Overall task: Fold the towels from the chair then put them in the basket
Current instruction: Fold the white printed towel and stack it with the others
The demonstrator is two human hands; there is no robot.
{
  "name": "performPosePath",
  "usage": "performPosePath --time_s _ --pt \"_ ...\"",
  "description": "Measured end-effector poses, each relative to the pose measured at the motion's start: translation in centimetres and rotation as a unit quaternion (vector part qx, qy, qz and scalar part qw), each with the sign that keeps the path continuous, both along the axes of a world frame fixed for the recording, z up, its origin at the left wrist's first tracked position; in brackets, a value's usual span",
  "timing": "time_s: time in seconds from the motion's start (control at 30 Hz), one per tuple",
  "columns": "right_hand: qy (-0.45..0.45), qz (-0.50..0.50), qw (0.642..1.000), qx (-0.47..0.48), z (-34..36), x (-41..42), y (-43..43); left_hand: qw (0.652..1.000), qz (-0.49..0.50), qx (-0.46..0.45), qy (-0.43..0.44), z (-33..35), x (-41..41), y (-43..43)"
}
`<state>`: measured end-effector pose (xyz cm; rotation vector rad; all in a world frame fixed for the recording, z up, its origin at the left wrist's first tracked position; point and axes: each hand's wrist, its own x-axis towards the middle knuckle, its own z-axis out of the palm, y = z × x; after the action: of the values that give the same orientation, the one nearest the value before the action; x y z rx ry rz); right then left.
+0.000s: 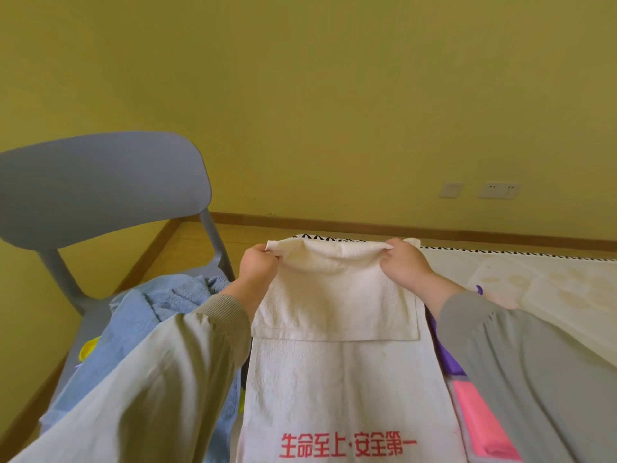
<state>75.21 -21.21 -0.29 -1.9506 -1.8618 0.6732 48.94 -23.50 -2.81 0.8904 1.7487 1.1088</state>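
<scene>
Chair point(100, 195) left, towel pile point(160, 305) on seat; towel point(337, 329) centre, bed point(551, 279) right.

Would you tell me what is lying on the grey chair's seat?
A crumpled blue towel covers most of the grey chair seat, with a small yellow thing at its edge. The left sleeve hides the near part, and anything under the towel cannot be seen.

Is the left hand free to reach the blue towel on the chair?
Not yet, probably: the left hand pinches a corner of the white towel. The blue towel lies close beside that arm on the chair, nothing between, so it looks reachable once released.
</scene>
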Motion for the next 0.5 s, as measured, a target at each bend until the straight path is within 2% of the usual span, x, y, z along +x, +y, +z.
performPosePath --time_s 0.17,0.27,0.33,0.43,0.5 --pt "0.008 -0.012 1.000 -0.009 -0.1 -1.4 2.8 0.999 0.010 0.034 -0.010 0.0 0.4 2.3" --pt "0.050 -0.029 0.998 -0.010 -1.1 -2.3 3.7 0.996 -0.069 0.045 -0.044 -0.4 0.4 3.0" --pt "0.046 -0.032 0.998 0.007 -2.9 -2.7 3.4 0.990 -0.131 0.014 -0.052 -1.6 0.6 2.3" --pt "-0.014 0.012 0.999 -0.033 -7.1 -2.9 1.7 0.974 -0.212 -0.020 0.077 -4.8 1.2 0.0" --pt "-0.054 0.063 0.993 -0.084 -9.7 -2.5 0.4 0.942 -0.271 -0.055 0.189 -6.9 1.1 -1.1"
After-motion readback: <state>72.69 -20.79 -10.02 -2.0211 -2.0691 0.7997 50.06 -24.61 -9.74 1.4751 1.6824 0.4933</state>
